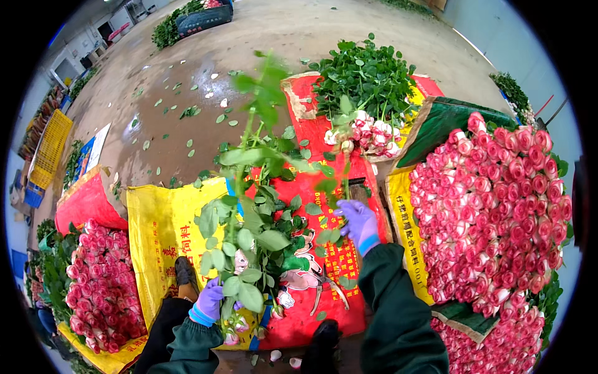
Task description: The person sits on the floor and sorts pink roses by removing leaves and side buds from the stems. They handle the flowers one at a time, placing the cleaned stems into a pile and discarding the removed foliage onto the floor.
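Observation:
My left hand [209, 299], in a purple glove, is closed around leafy rose stems [247, 252]; their pink-white heads [240, 324] hang down beside it. My right hand [359, 222], gloved the same, is at the lower end of a single rose stem [346, 182] whose pale bloom [347, 146] points away from me; the leaves there are blurred. Between my hands, a pair of pruning shears [327, 292] lies on a red woven sack [343, 322]. Beyond my right hand, a pile of cut roses [369, 79] rests with its white-and-red blooms towards me.
Massed pink roses [490, 210] stand on the right beside a yellow-and-green sack, with more roses [103, 285] on the left. A yellow sack [149, 233] lies under my shoe [186, 278]. Loose leaves and petals litter the wet floor [177, 135]. A yellow crate [50, 149] stands far left.

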The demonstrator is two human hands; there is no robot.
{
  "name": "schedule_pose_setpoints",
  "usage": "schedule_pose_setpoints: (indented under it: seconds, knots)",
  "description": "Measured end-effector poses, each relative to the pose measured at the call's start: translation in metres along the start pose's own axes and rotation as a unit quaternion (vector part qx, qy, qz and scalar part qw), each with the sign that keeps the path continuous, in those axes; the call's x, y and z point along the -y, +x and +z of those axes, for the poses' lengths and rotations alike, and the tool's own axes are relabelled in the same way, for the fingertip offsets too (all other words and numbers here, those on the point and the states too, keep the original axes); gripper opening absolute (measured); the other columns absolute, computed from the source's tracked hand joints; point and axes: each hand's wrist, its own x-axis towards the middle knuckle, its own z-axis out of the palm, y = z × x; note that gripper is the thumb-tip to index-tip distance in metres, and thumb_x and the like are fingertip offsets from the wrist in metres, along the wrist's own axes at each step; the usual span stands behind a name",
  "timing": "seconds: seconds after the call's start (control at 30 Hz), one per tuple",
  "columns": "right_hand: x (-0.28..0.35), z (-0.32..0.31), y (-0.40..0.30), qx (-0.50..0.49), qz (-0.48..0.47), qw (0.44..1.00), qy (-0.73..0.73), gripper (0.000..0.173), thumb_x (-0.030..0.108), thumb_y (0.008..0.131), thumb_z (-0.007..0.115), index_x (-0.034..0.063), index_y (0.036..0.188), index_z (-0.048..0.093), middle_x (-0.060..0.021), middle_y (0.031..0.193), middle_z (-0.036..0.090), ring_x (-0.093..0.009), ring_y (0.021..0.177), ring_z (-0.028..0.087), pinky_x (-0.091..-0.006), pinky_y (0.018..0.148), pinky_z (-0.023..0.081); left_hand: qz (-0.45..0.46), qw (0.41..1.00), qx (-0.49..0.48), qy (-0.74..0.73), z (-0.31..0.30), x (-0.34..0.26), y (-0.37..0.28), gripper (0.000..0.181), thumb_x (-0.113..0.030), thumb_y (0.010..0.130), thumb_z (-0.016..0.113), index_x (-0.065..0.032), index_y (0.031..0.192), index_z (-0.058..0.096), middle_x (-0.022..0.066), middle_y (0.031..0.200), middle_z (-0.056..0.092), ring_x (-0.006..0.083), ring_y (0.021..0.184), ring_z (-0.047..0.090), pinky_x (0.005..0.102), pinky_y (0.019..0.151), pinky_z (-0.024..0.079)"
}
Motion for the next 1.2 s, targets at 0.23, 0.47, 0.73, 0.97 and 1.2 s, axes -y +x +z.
schedule_pose_setpoints:
  seconds: [0.23, 0.47, 0.73, 0.97, 1.2]
  knots:
    - [-0.056, 0.01, -0.016, -0.046, -0.032, 0.998, -0.022, 0.026, 0.024, 0.084, 0.057, 0.0056, 0.102, 0.059, 0.0006, 0.072, 0.056, -0.008, 0.06, 0.05, -0.0243, 0.052, 0.043, 0.061, 0.991, -0.069, -0.097, 0.026, -0.017, 0.007, 0.036, -0.015, 0.085, 0.053, -0.0003, 0.117, 0.046, 0.0123, 0.101, 0.059, 0.0206, 0.078, 0.06, 0.0314, 0.063, 0.051]
    - [0.125, -0.026, 0.054, -0.057, -0.207, 0.974, -0.075, 0.067, 0.027, 0.077, 0.064, 0.002, 0.129, 0.031, -0.0098, 0.093, 0.057, -0.017, 0.078, 0.054, -0.0274, 0.061, 0.043, 0.101, 0.989, -0.049, -0.1, 0.025, -0.013, 0.012, 0.041, -0.02, 0.084, 0.055, -0.0004, 0.118, 0.045, 0.0118, 0.091, 0.06, 0.0177, 0.072, 0.058, 0.0284, 0.06, 0.049]
    - [0.026, 0.038, -0.038, 0.117, 0.023, 0.956, 0.269, 0.034, 0.028, 0.087, 0.051, 0.0119, 0.117, 0.049, -0.0021, 0.092, 0.057, -0.012, 0.069, 0.056, -0.0253, 0.05, 0.045, 0.114, 0.976, 0.006, -0.187, 0.048, 0.006, 0.022, 0.051, -0.02, 0.082, 0.053, 0.0001, 0.126, 0.037, 0.0162, 0.108, 0.054, 0.0249, 0.092, 0.056, 0.0356, 0.079, 0.047]
    - [-0.086, 0.098, -0.178, 0.412, 0.169, 0.891, 0.09, 0.037, 0.031, 0.086, 0.054, 0.0079, 0.115, 0.05, -0.0002, 0.086, 0.059, -0.004, 0.056, 0.051, -0.017, 0.042, 0.038, 0.062, 0.981, -0.016, -0.182, 0.044, 0.016, -0.004, 0.042, -0.015, 0.088, 0.048, -0.0051, 0.127, 0.037, 0.0131, 0.122, 0.047, 0.0258, 0.11, 0.049, 0.0395, 0.094, 0.042]
    - [-0.06, 0.085, -0.148, 0.555, -0.103, 0.81, -0.162, 0.034, 0.023, 0.086, 0.05, 0.0115, 0.117, 0.054, -0.0034, 0.104, 0.06, -0.008, 0.078, 0.059, -0.0176, 0.047, 0.045, -0.141, 0.976, -0.095, -0.134, 0.022, 0.039, -0.057, 0.038, -0.04, 0.086, 0.051, -0.0131, 0.113, 0.049, 0.0107, 0.097, 0.059, 0.0213, 0.085, 0.06, 0.0347, 0.07, 0.052]
